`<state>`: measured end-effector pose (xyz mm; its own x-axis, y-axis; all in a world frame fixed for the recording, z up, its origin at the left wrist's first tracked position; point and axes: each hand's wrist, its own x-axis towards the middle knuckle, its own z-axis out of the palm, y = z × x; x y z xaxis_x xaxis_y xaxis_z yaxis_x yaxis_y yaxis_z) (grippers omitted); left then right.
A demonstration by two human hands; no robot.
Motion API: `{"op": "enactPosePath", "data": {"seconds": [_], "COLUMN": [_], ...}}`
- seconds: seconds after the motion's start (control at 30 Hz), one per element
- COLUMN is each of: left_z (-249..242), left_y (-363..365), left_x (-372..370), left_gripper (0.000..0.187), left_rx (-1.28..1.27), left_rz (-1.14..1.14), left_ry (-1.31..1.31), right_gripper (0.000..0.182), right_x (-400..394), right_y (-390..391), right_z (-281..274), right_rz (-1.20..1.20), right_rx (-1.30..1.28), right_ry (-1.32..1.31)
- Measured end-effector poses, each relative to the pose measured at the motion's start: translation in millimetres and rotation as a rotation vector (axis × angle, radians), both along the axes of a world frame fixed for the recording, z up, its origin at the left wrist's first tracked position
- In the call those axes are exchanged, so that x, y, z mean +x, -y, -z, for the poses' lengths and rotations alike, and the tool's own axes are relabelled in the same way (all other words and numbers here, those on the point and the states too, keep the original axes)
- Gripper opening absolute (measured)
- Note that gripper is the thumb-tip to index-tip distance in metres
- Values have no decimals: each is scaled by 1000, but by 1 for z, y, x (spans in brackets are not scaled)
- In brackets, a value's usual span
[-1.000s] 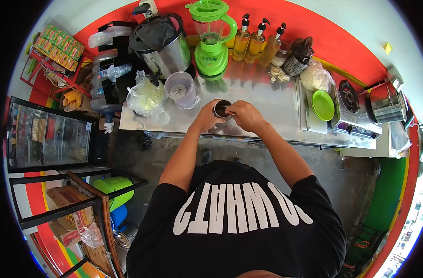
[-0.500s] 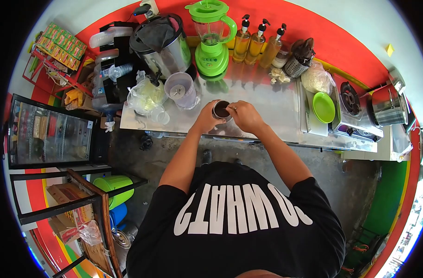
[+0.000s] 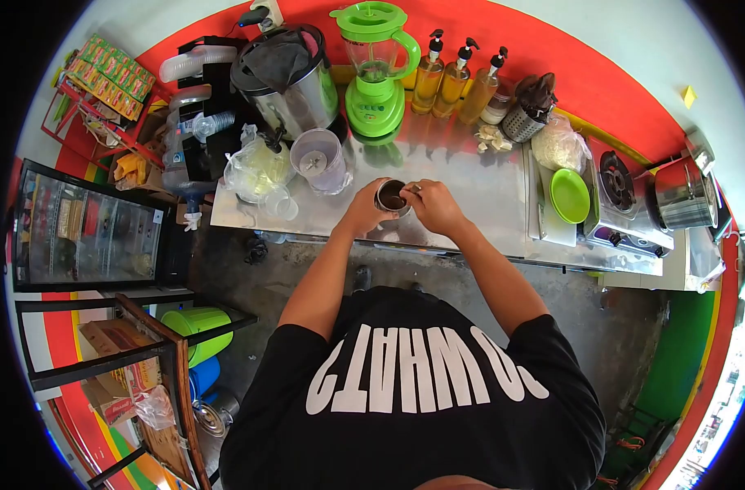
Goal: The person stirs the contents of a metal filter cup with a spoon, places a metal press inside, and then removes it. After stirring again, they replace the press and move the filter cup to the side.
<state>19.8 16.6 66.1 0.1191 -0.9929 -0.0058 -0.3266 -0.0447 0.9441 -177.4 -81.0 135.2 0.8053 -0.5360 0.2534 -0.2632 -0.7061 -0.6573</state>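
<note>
A small round metal cup (image 3: 391, 197) with a dark inside is held over the front part of the steel bench (image 3: 462, 192), roughly at its middle. Its rim is shiny and its contents look dark brown; what they are cannot be told. One such cup is seen.

The cup is clasped from its left side by the left hand (image 3: 364, 206), whose fingers are curled around the wall. The right hand (image 3: 433, 206) is set against the cup's right side, its fingers (image 3: 413, 190) bent narrowly at the rim and touching it; whether something small is pinched in them cannot be told.

Behind the cup, toward the wall, one clear blender jar (image 3: 319, 158) is stood just beside one bulging plastic bag (image 3: 258, 169). Farther back, one green blender (image 3: 374, 61) and one steel urn (image 3: 286, 73) are placed side by side. Three pump bottles (image 3: 454, 73) of amber liquid are lined up right of the blender, and one mesh holder (image 3: 523, 118) is placed next to them. To the right, well apart from the cup, one green plate (image 3: 570, 194) is laid near one gas stove (image 3: 625, 196), and one steel pot (image 3: 682, 192) is seen beyond it.
</note>
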Motion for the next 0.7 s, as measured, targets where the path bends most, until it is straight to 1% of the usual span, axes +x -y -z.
{"op": "enactPosePath", "data": {"seconds": [0.07, 0.13, 0.2, 0.3, 0.33, 0.4, 0.5, 0.57, 0.63, 0.7], "left_z": [-4, -2, 1, 4, 3, 1, 1, 2, 4, 5], "left_y": [0, 2, 3, 2, 1, 1, 1, 1, 0, 1], "left_x": [-1, 0, 1, 2, 2, 2, -1, 0, 0, 1], "left_gripper": [78, 83, 83, 83, 82, 82, 83, 83, 84, 85], "left_rx": [25, 70, 56, 29, 18, 12, 23, 35, 42, 40], "left_rz": [-7, -22, -21, -19, -23, -24, -26, -33, -42, -33], "left_ry": [4, -22, -17, 0, 11, -8, -30, -31, -61, -63], "right_gripper": [19, 19, 17, 16, 16, 16, 14, 13, 12, 12], "right_x": [3, 8, 9, 10, 9, 8, 5, 2, 4, 4], "right_y": [-3, -7, -9, -5, -3, 0, -5, -15, -21, -23], "right_z": [12, 10, 8, 3, 2, 0, 14, 23, 20, 16], "right_rz": [-7, -17, -137, -88, -88, 56, 84, 73, 58, 54], "right_rx": [-26, -51, -207, -245, -246, -194, -151, -174, -193, -138], "right_ry": [16, 32, 10, 34, 34, 98, 67, 73, 77, 126]}}
